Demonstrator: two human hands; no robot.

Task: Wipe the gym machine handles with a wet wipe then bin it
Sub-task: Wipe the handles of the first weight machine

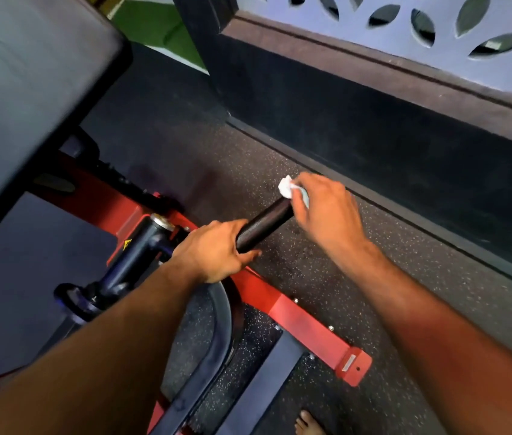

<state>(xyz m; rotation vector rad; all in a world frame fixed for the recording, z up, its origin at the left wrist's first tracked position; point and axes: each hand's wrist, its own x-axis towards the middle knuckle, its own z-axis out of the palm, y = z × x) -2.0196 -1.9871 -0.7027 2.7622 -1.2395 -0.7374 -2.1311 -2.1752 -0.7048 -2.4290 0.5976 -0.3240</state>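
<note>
Okay, head view: only one camera.
Left hand (213, 249): fingers wrapped round the inner end of the black textured cylindrical machine handle (264, 226), likely steadying it against the rubbing.
Right hand (326, 211): pinches a crumpled white wet wipe (287, 186) against the handle's free outer tip; wiping in progress, binning not yet done.
Machine: red steel base frame (295, 318) bolted flat, grey padded seat cushion (28, 83) top left.
Floor: dark speckled rubber gym flooring (389, 277); bare toes at bottom edge.
Room: grey wall panel with leaf-shaped cut-outs (405, 29) above dark skirting. No bin visible.
</note>
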